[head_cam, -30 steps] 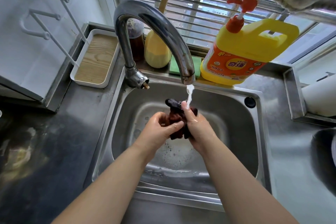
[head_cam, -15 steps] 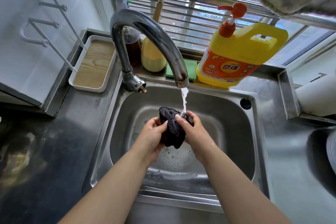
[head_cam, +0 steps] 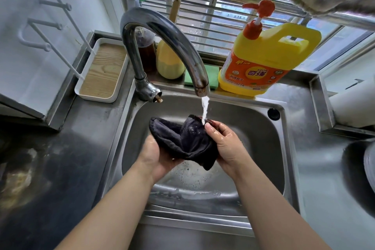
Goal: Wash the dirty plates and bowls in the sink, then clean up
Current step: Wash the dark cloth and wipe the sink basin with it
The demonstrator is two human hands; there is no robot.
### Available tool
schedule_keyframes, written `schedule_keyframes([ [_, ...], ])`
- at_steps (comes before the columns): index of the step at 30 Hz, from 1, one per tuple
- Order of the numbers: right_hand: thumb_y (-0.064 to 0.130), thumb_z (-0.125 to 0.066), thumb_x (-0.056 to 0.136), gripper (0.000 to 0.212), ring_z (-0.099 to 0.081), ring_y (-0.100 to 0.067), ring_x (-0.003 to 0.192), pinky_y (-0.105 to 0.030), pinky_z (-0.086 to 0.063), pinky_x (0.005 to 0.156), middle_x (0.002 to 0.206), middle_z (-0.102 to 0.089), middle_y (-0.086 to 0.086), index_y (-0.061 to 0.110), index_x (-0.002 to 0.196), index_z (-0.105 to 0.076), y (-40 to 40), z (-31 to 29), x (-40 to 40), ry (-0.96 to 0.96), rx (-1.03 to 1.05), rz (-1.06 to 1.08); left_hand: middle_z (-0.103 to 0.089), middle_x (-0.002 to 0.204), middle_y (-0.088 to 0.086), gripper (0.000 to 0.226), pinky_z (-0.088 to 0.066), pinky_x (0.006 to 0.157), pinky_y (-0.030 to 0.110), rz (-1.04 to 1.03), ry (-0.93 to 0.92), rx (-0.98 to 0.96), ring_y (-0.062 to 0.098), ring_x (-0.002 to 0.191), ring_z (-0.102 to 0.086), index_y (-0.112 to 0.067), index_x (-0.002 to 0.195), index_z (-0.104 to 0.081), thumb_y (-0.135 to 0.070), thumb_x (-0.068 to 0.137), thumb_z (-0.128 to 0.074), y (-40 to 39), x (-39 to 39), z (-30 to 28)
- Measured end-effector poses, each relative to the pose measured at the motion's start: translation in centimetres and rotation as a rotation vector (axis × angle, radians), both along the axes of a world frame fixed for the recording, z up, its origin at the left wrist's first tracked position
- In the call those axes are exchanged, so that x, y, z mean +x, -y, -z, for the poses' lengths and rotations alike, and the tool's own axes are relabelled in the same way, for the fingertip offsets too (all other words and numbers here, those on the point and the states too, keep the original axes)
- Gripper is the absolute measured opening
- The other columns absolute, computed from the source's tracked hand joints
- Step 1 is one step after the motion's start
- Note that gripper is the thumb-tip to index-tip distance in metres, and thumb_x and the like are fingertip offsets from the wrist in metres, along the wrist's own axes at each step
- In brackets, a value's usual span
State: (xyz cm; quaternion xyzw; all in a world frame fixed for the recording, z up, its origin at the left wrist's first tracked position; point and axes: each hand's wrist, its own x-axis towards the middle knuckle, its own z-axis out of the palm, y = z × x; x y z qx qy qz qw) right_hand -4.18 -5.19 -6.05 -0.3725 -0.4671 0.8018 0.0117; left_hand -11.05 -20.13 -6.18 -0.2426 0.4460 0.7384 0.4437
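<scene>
cloth (head_cam: 188, 140) draped over my left hand (head_cam: 156, 156), fingers curled under it | my right hand (head_cam: 225, 144) pinches its top | water (head_cam: 205, 107) hits there | over sink (head_cam: 263, 148)

One cloth (head_cam: 182, 140); two hands; one faucet (head_cam: 162, 32); three bottles; one sponge (head_cam: 213, 79).

barred window (head_cam: 213, 12) above steel counter (head_cam: 67, 148); white wall (head_cam: 24, 50) left.

Brushed steel sink (head_cam: 263, 148), glossy chrome tap (head_cam: 162, 32), dark fleecy cloth (head_cam: 182, 140), shiny yellow plastic jug (head_cam: 269, 55)
</scene>
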Motion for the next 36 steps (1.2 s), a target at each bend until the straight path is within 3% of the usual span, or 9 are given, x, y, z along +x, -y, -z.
schedule_keyframes([
  [4,0.009,-0.071,0.082,0.021,-0.07,-0.019,0.09,-0.027,-0.055,0.076,0.097,-0.073,-0.006,0.013,0.102,-0.068,-1.0,-0.7,0.9,0.017,0.184,-0.103,-0.065,0.118,0.024,0.079,-0.046,0.097,0.053,-0.071,0.066,0.173,0.04,0.112,-0.06,-0.009,0.121,-0.061,-0.073,0.084,-0.035,0.4,-0.1,0.2],
  [9,0.027,-0.072,0.081,0.023,-0.059,-0.006,0.09,-0.02,-0.045,0.08,0.094,-0.063,0.013,0.024,0.104,-0.065,-1.1,-1.6,1.0,0.356,0.97,-0.326,-0.065,0.121,0.017,0.066,-0.042,0.105,0.042,0.187,-0.128,0.115,0.028,0.115,-0.061,-0.003,0.126,-0.057,-0.053,0.083,-0.05,-1.2,0.8,0.0],
  [15,0.009,-0.042,0.1,0.024,-0.07,-0.016,0.093,-0.032,-0.056,0.082,0.111,-0.066,-0.011,0.015,0.111,-0.064,0.9,-2.4,0.9,0.122,0.146,-0.237,-0.069,0.106,0.009,0.056,-0.054,0.068,0.031,0.531,-0.326,0.049,0.021,0.092,-0.068,-0.02,0.125,-0.053,-0.036,0.076,-0.073,-2.1,1.7,-0.1],
  [20,0.026,-0.059,0.094,0.026,-0.064,-0.01,0.102,-0.017,-0.051,0.077,0.118,-0.062,0.005,0.026,0.12,-0.058,-2.3,-1.8,3.2,0.158,0.558,-0.165,-0.058,0.07,0.009,0.022,-0.049,0.053,0.028,0.474,-0.05,0.037,0.017,0.059,-0.056,0.0,0.107,-0.053,-0.002,0.085,-0.057,-1.3,0.7,0.0],
  [23,0.06,-0.066,0.075,0.076,-0.052,-0.008,0.115,-0.032,-0.045,0.101,0.13,-0.051,0.008,0.038,0.141,-0.036,-1.1,-0.4,4.3,0.127,0.203,-0.343,-0.05,0.068,0.011,0.027,-0.043,0.04,0.023,0.368,0.284,0.189,0.014,0.049,-0.047,0.004,0.099,-0.053,-0.011,0.078,-0.046,-1.4,0.6,-0.5],
  [26,0.043,-0.062,0.082,0.054,-0.058,-0.005,0.065,-0.021,-0.05,0.072,0.077,-0.066,0.009,0.035,0.133,-0.045,1.3,0.1,3.8,-0.017,-0.141,-0.293,-0.054,0.069,0.017,0.03,-0.043,0.037,0.02,0.427,0.376,0.219,0.016,0.046,-0.049,0.005,0.088,-0.059,-0.02,0.079,-0.045,-1.8,1.7,-0.9],
  [29,0.036,-0.069,0.081,0.026,-0.038,-0.007,0.042,-0.018,-0.037,0.045,0.061,-0.055,0.0,0.017,0.098,-0.062,2.3,0.4,2.5,-0.029,-0.043,-0.181,-0.058,0.076,0.019,0.033,-0.048,0.046,0.023,0.496,0.31,0.162,0.019,0.055,-0.053,0.001,0.087,-0.063,-0.031,0.08,-0.055,-1.2,1.6,-0.9],
  [33,0.04,-0.073,0.081,0.03,-0.049,-0.014,0.057,-0.022,-0.042,0.05,0.068,-0.056,-0.003,0.015,0.08,-0.055,1.8,0.1,1.2,0.03,0.219,-0.224,-0.06,0.087,0.017,0.032,-0.05,0.06,0.026,0.558,0.157,0.101,0.019,0.068,-0.055,-0.001,0.103,-0.064,-0.029,0.087,-0.06,-0.5,0.7,-1.3],
  [36,0.034,-0.075,0.079,0.034,-0.063,-0.015,0.081,-0.027,-0.054,0.067,0.091,-0.064,-0.004,0.015,0.099,-0.055,1.4,0.2,0.1,0.158,0.337,-0.143,-0.063,0.092,0.013,0.024,-0.05,0.058,0.022,0.551,-0.105,-0.076,0.015,0.066,-0.058,0.0,0.107,-0.061,-0.018,0.092,-0.06,-1.6,1.1,-1.5],
])
